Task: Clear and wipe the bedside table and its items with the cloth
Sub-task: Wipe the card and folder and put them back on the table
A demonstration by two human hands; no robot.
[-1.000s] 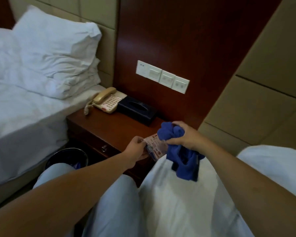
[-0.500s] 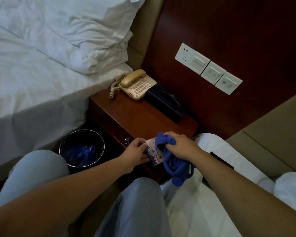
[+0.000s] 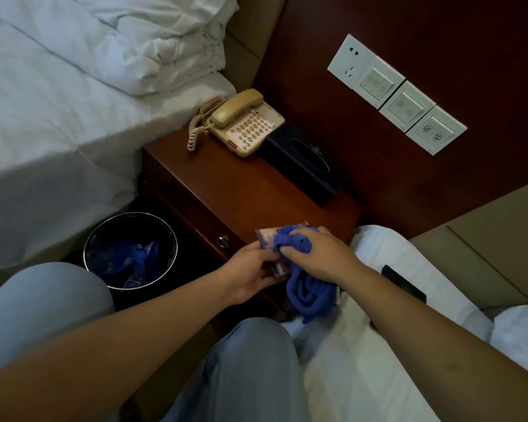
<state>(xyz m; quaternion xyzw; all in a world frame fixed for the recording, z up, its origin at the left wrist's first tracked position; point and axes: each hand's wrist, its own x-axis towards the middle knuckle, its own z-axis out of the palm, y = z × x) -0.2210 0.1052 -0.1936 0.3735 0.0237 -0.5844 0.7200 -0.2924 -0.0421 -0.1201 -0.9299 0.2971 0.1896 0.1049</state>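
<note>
Fingers press blue cloth onto card at table edge.

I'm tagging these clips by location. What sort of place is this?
Most likely a hotel guest room. A corded desk telephone and a black tissue box sit on a bedside table between two white-sheeted beds, under a wall panel of switches.

head-worn view, angled down, near hands

I am holding both forearms forward, my left hand pinching a card, my right hand gripping the cloth.
</note>
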